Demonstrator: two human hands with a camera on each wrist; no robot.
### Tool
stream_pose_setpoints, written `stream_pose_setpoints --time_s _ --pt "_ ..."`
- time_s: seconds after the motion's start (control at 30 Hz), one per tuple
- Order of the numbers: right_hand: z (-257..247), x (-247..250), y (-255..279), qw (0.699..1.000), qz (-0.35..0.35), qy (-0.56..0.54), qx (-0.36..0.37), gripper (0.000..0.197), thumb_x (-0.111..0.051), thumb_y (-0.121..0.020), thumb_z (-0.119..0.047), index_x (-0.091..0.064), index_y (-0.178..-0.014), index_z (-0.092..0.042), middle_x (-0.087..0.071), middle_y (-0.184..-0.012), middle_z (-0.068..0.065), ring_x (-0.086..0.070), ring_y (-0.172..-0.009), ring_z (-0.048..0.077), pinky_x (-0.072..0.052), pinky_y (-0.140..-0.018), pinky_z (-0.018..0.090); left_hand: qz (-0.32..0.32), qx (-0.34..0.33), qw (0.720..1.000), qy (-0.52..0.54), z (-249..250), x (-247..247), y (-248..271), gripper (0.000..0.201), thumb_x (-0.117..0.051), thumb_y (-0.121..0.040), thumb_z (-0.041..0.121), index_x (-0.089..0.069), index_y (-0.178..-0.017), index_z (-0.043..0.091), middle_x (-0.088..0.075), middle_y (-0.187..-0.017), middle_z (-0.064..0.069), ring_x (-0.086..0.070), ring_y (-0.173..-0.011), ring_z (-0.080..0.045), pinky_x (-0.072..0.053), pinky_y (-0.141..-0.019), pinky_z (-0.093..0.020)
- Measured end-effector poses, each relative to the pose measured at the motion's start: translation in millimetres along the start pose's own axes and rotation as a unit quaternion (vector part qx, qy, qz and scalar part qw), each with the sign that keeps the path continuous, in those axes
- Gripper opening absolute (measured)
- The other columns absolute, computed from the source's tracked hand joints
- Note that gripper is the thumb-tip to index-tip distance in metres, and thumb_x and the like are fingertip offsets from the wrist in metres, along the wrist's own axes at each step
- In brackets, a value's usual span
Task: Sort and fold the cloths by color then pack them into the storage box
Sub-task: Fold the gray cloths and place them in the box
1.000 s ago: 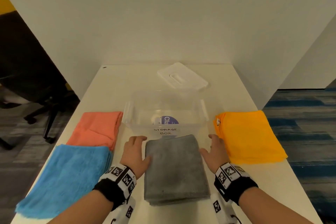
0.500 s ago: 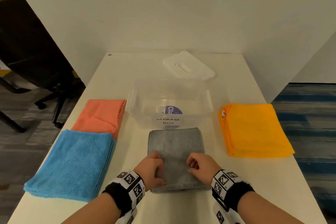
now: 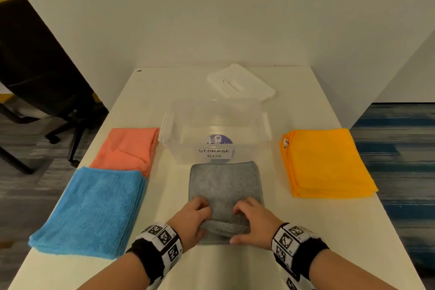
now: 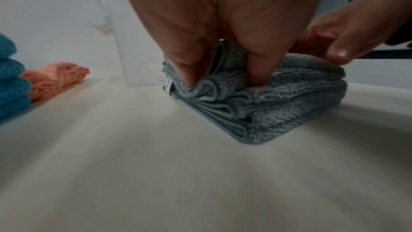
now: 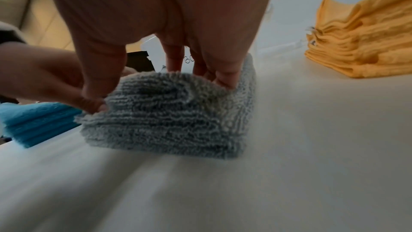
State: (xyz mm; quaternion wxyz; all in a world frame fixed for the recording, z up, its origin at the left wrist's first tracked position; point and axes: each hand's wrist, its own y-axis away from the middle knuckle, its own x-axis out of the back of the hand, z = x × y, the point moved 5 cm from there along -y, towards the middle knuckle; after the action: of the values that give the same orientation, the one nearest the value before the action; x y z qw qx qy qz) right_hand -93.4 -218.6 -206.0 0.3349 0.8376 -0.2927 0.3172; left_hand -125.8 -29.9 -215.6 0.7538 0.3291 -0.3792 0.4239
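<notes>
— What have the hands got?

— I see my left hand (image 3: 191, 218) and my right hand (image 3: 251, 220) both on the near edge of the grey cloth stack (image 3: 224, 186). On each, the fingers curl over the top and the thumb sits at the near side, so each pinches the upper layers. The left wrist view shows that edge bunched up between the left fingers (image 4: 185, 55), the lower layers flat on the table (image 3: 306, 231).

— And where is the stack against the storage box?

— Directly in front of the storage box (image 3: 215, 129), its far edge just below the handwritten label. The box is clear and open; I see no cloth in it.

— The other cloths?

— The salmon pile (image 3: 128, 148) lies left of the box, and the blue pile (image 3: 94, 209) sits left of it too but nearer me, overlapping the salmon one's near edge. The orange pile (image 3: 327, 162) lies right of the box. The white lid (image 3: 241, 83) rests behind the box, towards the wall.
</notes>
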Motion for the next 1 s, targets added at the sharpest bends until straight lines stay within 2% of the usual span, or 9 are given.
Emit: stream_pose_setpoints --time_s 0.17,0.3,0.4,0.57,0.67,0.8,0.9,0.93,1.0 --pt "-13 3 -2 0.999 0.020 0.025 0.006 0.035 -0.062 -0.082 -0.025 -0.049 -0.114 -0.019 -0.044 -0.117 -0.001 -0.049 -0.100 0.016 -0.041 -0.085 0.024 -0.016 -0.010 1.000 0.008 -9 10 -6 0.016 -0.058 -0.075 0.021 -0.044 -0.080 0.019 -0.041 -0.123 -0.003 -0.052 -0.101 -0.018 -0.041 -0.087 -0.018" --pt "-15 12 -6 0.999 0.039 0.035 0.008 0.011 -0.049 -0.089 -0.013 -0.052 -0.100 -0.017 -0.045 -0.099 -0.004 -0.043 -0.088 0.012 -0.032 -0.075 0.021 -0.038 -0.012 0.999 -0.013 -13 15 -6 0.034 -0.057 -0.071 0.042 -0.049 -0.092 0.016 -0.044 -0.115 0.005 -0.052 -0.095 -0.015 -0.042 -0.081 -0.021" --pt "-12 15 -9 0.998 0.045 0.032 -0.004 0.012 -0.045 -0.094 -0.014 -0.056 -0.098 -0.015 -0.047 -0.094 -0.005 -0.043 -0.087 0.011 -0.030 -0.073 0.022 -0.026 -0.003 1.000 0.008 -13 22 -4 0.038 -0.048 -0.079 0.049 -0.051 -0.095 0.015 -0.048 -0.100 0.007 -0.052 -0.088 -0.014 -0.040 -0.077 -0.021" --pt "-8 13 -14 0.998 0.029 0.046 -0.038 0.016 -0.043 -0.098 -0.022 -0.056 -0.090 -0.018 -0.047 -0.083 -0.008 -0.045 -0.087 0.012 -0.031 -0.074 0.024 -0.005 0.029 0.999 0.026 -13 28 -8 0.027 -0.047 -0.087 0.031 -0.056 -0.101 0.011 -0.062 -0.104 -0.003 -0.058 -0.094 -0.022 -0.043 -0.081 -0.026" --pt "-10 10 -17 0.996 0.018 0.069 -0.058 0.026 -0.040 -0.101 -0.026 -0.062 -0.095 -0.012 -0.046 -0.083 -0.005 -0.045 -0.086 0.014 -0.035 -0.077 0.027 0.035 -0.037 0.999 -0.011 3 37 -5 0.026 -0.046 -0.084 0.009 -0.050 -0.108 0.016 -0.053 -0.111 0.000 -0.055 -0.092 -0.020 -0.046 -0.081 -0.029" --pt "-16 9 -17 0.994 0.039 0.076 -0.068 0.024 -0.043 -0.099 -0.024 -0.063 -0.097 -0.012 -0.048 -0.088 -0.002 -0.044 -0.082 0.015 -0.033 -0.073 0.025 0.026 -0.171 0.982 -0.077 30 32 1 0.012 -0.049 -0.078 0.029 -0.055 -0.087 0.025 -0.054 -0.113 0.002 -0.054 -0.094 -0.018 -0.049 -0.075 -0.026" --pt "-18 11 -10 0.993 0.078 0.045 -0.073 0.007 -0.047 -0.094 -0.016 -0.048 -0.088 -0.021 -0.051 -0.086 -0.003 -0.046 -0.077 0.015 -0.034 -0.068 0.025 -0.030 -0.119 0.986 -0.113 25 19 0 0.027 -0.052 -0.079 0.034 -0.055 -0.104 0.023 -0.046 -0.124 0.002 -0.049 -0.104 -0.020 -0.048 -0.082 -0.032" --pt "-19 12 -7 0.993 0.087 0.036 -0.063 0.013 -0.047 -0.091 -0.011 -0.043 -0.087 -0.022 -0.051 -0.085 -0.003 -0.045 -0.075 0.016 -0.035 -0.065 0.027 -0.035 -0.105 0.987 -0.120 23 16 0 0.028 -0.052 -0.081 0.031 -0.055 -0.107 0.021 -0.046 -0.125 0.000 -0.049 -0.105 -0.022 -0.048 -0.083 -0.033" --pt "-23 11 0 0.995 0.094 0.032 -0.019 0.020 -0.044 -0.084 -0.001 -0.041 -0.085 -0.021 -0.049 -0.085 -0.002 -0.044 -0.075 0.017 -0.038 -0.068 0.030 -0.027 -0.112 0.985 -0.125 22 15 0 0.021 -0.049 -0.079 0.030 -0.055 -0.098 0.022 -0.052 -0.113 -0.001 -0.055 -0.094 -0.022 -0.052 -0.072 -0.030"
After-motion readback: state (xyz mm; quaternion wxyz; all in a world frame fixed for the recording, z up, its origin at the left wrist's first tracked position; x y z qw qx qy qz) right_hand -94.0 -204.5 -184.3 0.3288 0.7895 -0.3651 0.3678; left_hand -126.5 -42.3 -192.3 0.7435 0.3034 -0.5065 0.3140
